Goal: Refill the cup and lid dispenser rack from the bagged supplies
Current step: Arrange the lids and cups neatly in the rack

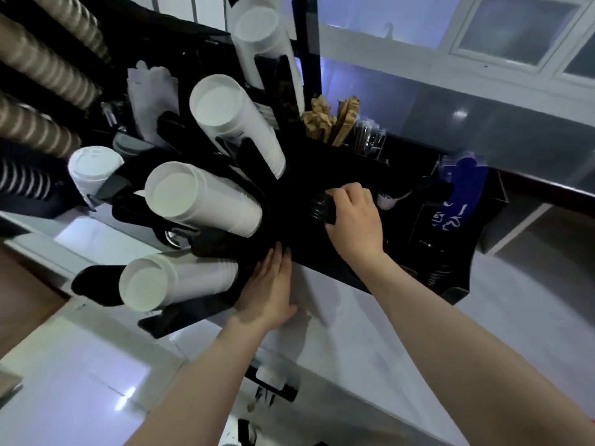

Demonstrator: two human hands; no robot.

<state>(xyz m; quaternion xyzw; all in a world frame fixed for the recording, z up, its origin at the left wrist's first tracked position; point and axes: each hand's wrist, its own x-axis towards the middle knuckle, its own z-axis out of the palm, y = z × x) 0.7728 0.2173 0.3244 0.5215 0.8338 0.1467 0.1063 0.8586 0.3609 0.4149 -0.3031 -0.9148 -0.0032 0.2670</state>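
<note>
White countertop [338, 317] spreading below, grey wall and frosted window panes [515, 30] showing beyond. Standing on that counter, a black dispenser rack [289, 188], tilting in the wide-angle view. Jutting out of the rack's slots toward the camera, four stacks of white paper cups [203, 201], bottoms facing out, one above another from lower left to upper middle. Sitting just left of the cup stacks, a stack of white lids [93, 169]. Lying along the far left edge, rows of brown ribbed cups [42, 66]. Poking up from a compartment at the rack's upper right, brown paper-wrapped sticks [331, 122] beside clear-wrapped straws [370, 136]. Hanging further right, a blue printed card [457, 194].

Right hand [354, 220] reaching over the rack's right-hand part, fingers curling tightly around a short stack of black lids [322, 207], pressing it against the dark rack. Left hand [270, 291] lying flat and open, fingers together, fingertips touching the rack's lower front edge, palm resting against the counter, gripping nothing. Both forearms bare, stretching up from the bottom of the view. Showing low between the arms, small dark items, too blurred to identify.
</note>
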